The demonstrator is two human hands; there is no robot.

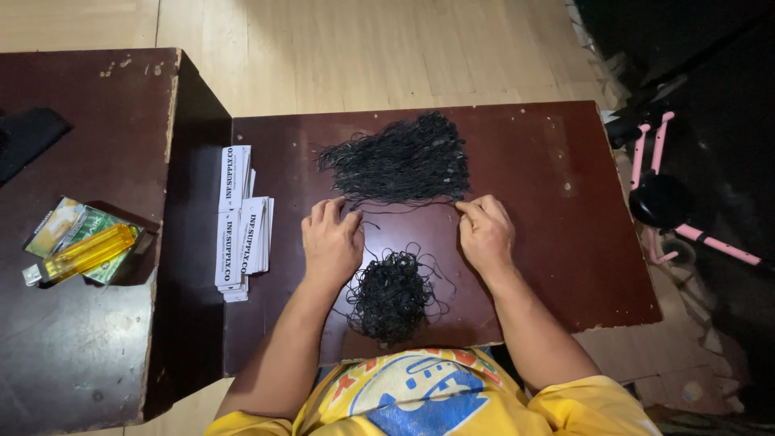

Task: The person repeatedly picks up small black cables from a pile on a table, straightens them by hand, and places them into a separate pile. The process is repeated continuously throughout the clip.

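Left hand [331, 242] and right hand [484, 234] pinch a taut black string [408, 206] stretched between them.

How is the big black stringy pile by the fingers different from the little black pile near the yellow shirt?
The far pile of black cords is bigger and spread out wide and flat; the near pile of black cords is smaller and bunched into a round clump. The left hand and right hand touch the far pile's edge, while the near pile lies between the wrists. Both are thin, black and tangled, on the dark brown table.
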